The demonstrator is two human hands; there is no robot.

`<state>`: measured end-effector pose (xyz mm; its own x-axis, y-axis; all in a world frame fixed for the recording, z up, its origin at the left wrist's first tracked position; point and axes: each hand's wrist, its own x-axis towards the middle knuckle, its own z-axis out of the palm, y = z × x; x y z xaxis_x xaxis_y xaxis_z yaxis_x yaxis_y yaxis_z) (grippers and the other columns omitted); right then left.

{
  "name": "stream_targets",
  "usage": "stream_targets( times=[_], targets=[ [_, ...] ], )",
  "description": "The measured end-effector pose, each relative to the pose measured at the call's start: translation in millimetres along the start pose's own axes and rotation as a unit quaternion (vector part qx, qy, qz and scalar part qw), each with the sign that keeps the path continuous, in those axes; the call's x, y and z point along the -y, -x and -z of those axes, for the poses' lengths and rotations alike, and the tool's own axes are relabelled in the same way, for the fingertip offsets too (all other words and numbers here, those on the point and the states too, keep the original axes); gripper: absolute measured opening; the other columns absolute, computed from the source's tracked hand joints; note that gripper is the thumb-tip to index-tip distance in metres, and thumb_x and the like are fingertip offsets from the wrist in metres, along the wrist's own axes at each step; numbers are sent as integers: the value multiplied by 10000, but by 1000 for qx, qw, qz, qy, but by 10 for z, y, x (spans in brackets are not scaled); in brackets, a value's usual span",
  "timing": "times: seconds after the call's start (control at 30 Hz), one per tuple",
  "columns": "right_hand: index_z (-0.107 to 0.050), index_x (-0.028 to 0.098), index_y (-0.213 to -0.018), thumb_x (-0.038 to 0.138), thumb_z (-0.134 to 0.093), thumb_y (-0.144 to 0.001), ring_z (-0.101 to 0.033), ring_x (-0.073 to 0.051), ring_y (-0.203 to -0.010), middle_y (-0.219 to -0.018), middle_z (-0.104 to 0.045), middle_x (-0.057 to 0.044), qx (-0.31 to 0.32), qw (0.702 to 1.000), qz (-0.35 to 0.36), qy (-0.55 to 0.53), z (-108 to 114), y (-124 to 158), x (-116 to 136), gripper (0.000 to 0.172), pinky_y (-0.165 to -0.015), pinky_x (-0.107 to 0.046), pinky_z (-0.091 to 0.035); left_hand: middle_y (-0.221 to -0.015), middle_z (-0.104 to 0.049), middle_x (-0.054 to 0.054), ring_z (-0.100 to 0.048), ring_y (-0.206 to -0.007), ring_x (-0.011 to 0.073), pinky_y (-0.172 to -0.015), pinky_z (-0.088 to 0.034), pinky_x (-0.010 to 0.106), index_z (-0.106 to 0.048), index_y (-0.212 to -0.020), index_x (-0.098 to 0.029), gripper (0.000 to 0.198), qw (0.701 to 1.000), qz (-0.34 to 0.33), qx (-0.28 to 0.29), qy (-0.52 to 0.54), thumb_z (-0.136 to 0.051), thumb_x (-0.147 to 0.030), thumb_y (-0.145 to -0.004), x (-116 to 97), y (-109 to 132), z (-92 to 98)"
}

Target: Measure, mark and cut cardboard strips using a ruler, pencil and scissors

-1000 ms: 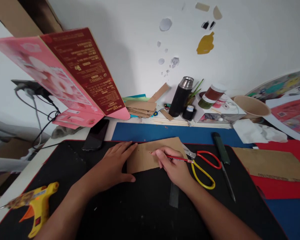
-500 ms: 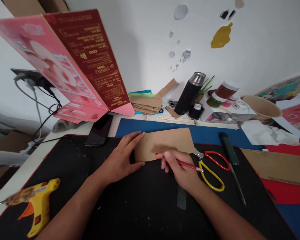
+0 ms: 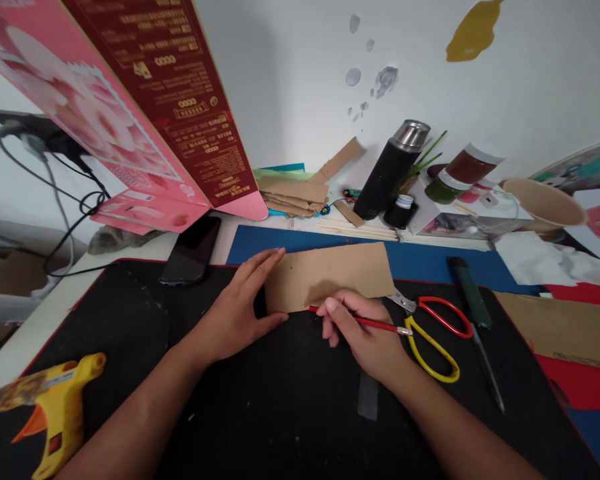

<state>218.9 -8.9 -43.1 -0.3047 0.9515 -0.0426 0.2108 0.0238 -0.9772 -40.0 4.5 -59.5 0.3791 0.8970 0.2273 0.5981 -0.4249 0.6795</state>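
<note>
A strip of cardboard (image 3: 343,267) lies on the black mat (image 3: 260,413). My left hand (image 3: 235,310) holds its left end, with fingertips at the far corner and the thumb at the near corner. Between the fingers of my right hand (image 3: 357,327) is a red pencil (image 3: 377,325), its tip low at the cardboard's near edge, left of the middle. To the right of that hand lie scissors (image 3: 437,337) with one red and one yellow handle, their blades partly hidden by the cardboard.
A yellow glue gun (image 3: 63,400) lies at the left, near a phone (image 3: 193,250). A green-handled tool (image 3: 470,293) is right of the scissors. Behind stand a pink box (image 3: 100,113), a black flask (image 3: 387,177) and paint jars (image 3: 450,183). More cardboard (image 3: 565,330) lies at right.
The pencil tip has shifted slightly towards the cardboard's near edge. My left hand stays at the cardboard's left end. The camera view has tilted and shifted a little.
</note>
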Motion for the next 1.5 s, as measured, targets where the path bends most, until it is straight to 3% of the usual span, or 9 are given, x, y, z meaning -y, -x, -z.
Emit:
stream_targets(
  times=[0.43,1.5],
  targets=[
    [-748,214,-890,398,-552,-1069,-605,-103,-538,-670,-697,19,9,997,0,72,-10,-12,33,323,-543,-258,-467,-1747,-328,50,-346,-1604,341,-1325,-289,599,-178,-1714,-440,1014,1000,3,2,4,-796,-285,-926,6,-7,6],
    [-714,246,-822,337,-536,-1066,-619,-134,-587,-639,-678,14,16,993,29,110,-13,-37,46,315,-553,-279,-454,-1757,-318,49,-339,-1608,352,-1323,-286,618,-152,-1717,-443,1018,1000,9,4,-1,-781,-288,-932,-24,0,13]
  ],
)
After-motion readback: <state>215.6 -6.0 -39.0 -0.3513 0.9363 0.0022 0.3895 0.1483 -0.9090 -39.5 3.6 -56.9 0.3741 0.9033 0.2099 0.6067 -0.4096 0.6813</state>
